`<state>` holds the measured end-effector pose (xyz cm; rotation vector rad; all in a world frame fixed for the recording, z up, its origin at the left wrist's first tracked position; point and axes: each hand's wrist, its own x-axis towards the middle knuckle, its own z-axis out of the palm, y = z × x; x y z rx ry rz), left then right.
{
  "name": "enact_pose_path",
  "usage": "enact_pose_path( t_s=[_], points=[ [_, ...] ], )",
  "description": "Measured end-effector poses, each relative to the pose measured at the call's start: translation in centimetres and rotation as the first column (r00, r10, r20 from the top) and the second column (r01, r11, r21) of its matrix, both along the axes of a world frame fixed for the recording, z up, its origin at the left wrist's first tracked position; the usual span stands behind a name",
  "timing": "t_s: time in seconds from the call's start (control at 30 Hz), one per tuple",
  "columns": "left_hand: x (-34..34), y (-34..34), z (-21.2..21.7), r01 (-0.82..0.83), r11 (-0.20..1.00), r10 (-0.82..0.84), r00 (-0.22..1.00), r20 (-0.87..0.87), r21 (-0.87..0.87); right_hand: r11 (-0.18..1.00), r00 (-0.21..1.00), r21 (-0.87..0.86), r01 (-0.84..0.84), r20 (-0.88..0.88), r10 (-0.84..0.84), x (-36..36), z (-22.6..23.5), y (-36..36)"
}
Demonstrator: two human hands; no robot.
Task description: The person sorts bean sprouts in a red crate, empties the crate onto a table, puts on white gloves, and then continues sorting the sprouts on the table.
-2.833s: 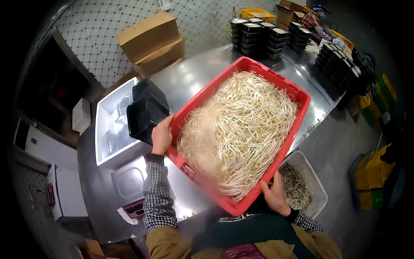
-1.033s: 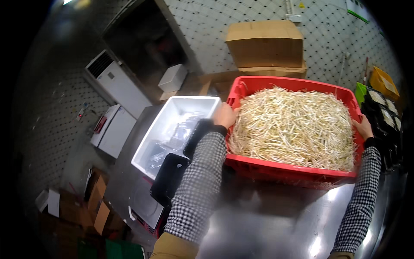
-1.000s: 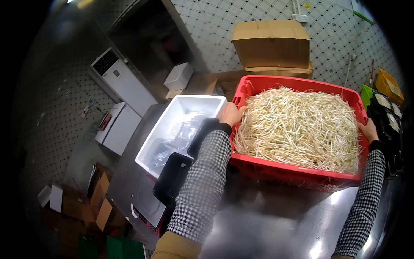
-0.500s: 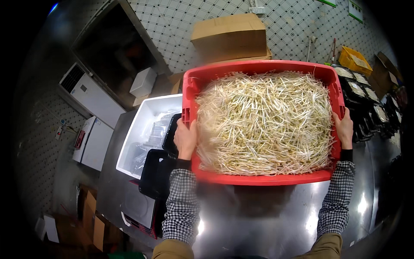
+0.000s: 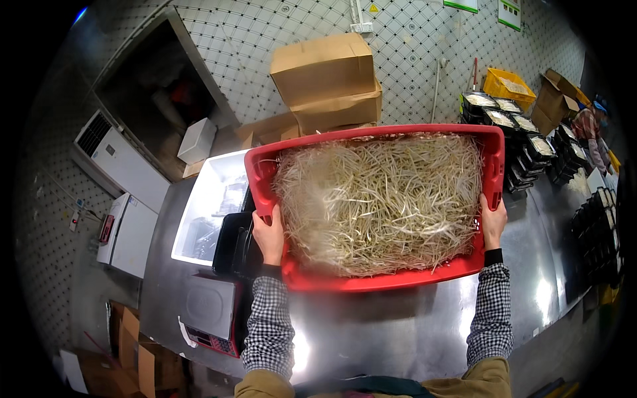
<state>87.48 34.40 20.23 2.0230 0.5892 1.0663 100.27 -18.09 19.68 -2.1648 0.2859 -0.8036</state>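
**Red crate of bean sprouts gripped at both ends over the steel tabletop**

A person stands at a shiny metal tabletop (image 5: 398, 325) with a big red plastic crate (image 5: 371, 282) in the middle of the frame. The crate is rectangular with rounded corners, a thick rolled rim and slotted grip holes in its short right wall. It is heaped nearly to the rim with pale, cream-coloured bean sprouts (image 5: 381, 199), thin tangled strands lying every which way, the mound a little blurred along its left edge.

The left hand (image 5: 269, 235) is clamped on the crate's left wall, fingers curled over the rim. The right hand (image 5: 493, 222) is closed on the right wall, thumb inside by the slots. Both wrists come up from the lower edge in black-and-white checked sleeves (image 5: 271, 325). Whether the crate rests on the steel or is lifted just clear of it, I cannot tell.

Just left of the crate, partly hidden behind it, sits a white foam box (image 5: 206, 212), and in front of that a stack of black trays (image 5: 232, 242) beside the left hand. Lower left on the tabletop is a weighing scale (image 5: 209, 308) with a flat grey plate. Behind the crate, top centre, two brown cardboard boxes (image 5: 328, 79) are stacked against the tiled wall. At the upper right stand rows of filled black trays (image 5: 511, 123) and a yellow bin (image 5: 507, 86). At the far left stand white appliances (image 5: 126, 232).
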Motion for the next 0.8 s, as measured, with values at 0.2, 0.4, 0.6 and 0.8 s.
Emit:
enact_pose_path(
  t_s=[0.2, 0.4, 0.6, 0.8],
  points=[
    [-0.2, -1.3, -0.5, -0.103, 0.994, 0.102, 0.994, 0.034, 0.036, 0.998, 0.999, 0.057, 0.023, 0.040, -0.025, -0.5, -0.4, 0.3],
    [0.2, -2.2, -0.8, -0.135, 0.991, 0.135, 0.990, 0.040, -0.011, 0.995, 0.986, 0.094, -0.015, 0.166, -0.001, 0.2, -1.6, 0.4],
    [0.2, -2.0, -3.5, -0.154, 0.988, 0.154, 0.985, 0.076, -0.013, 0.989, 0.980, 0.146, 0.003, 0.195, -0.032, 1.7, -5.7, 0.8],
    [1.4, -2.0, -6.4, -0.214, 0.977, 0.214, 0.976, 0.034, 0.000, 0.988, 0.979, 0.136, -0.071, 0.201, 0.043, 4.2, -9.1, 1.3]
  ],
)
